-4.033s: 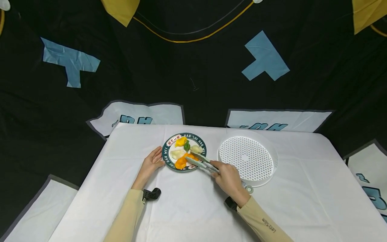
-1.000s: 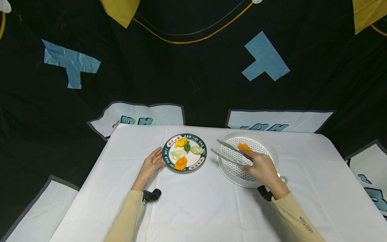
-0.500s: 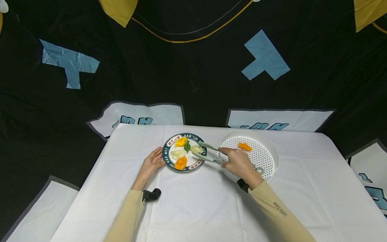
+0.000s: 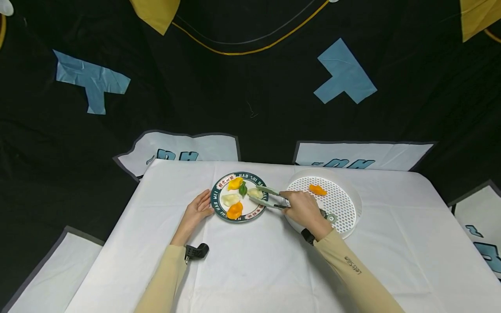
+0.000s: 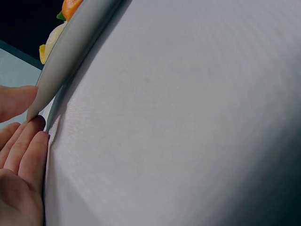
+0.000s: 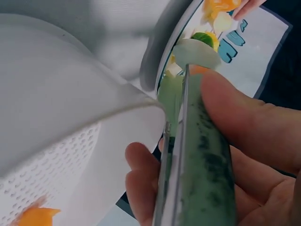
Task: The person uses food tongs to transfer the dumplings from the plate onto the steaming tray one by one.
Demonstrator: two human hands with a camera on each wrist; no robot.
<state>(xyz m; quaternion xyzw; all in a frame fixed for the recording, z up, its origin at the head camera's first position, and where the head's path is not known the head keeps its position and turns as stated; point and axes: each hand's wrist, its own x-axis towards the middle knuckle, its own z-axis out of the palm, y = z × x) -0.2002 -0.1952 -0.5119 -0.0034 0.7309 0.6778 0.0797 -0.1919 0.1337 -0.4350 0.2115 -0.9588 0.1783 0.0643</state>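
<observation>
My right hand (image 4: 303, 211) grips tongs (image 4: 269, 190) with green arms. Their tips reach over the right side of the plate, one on either side of a pale dumpling (image 4: 255, 194). The round plate (image 4: 215, 204) has a dark green rim with lettering. Also on it are a yellow dumpling (image 4: 235, 183), a small green one (image 4: 242, 189), a second pale one (image 4: 230, 199) and an orange one (image 4: 235, 210). My left hand (image 4: 195, 214) rests against the plate's left edge, fingers fairly straight; in the left wrist view the thumb (image 5: 19, 101) touches the rim.
A white perforated steamer tray (image 4: 354, 195) stands right of the plate, partly under my right forearm and hand. One orange dumpling (image 4: 317, 190) lies in it. A white cloth (image 4: 250, 269) covers the table, and a black curtain (image 4: 219, 95) hangs behind.
An orange dumpling went from the plate to the steamer tray. My right hand brought the tongs back left over the plate, and their tips now flank the right-hand pale dumpling. The left hand stayed put.
</observation>
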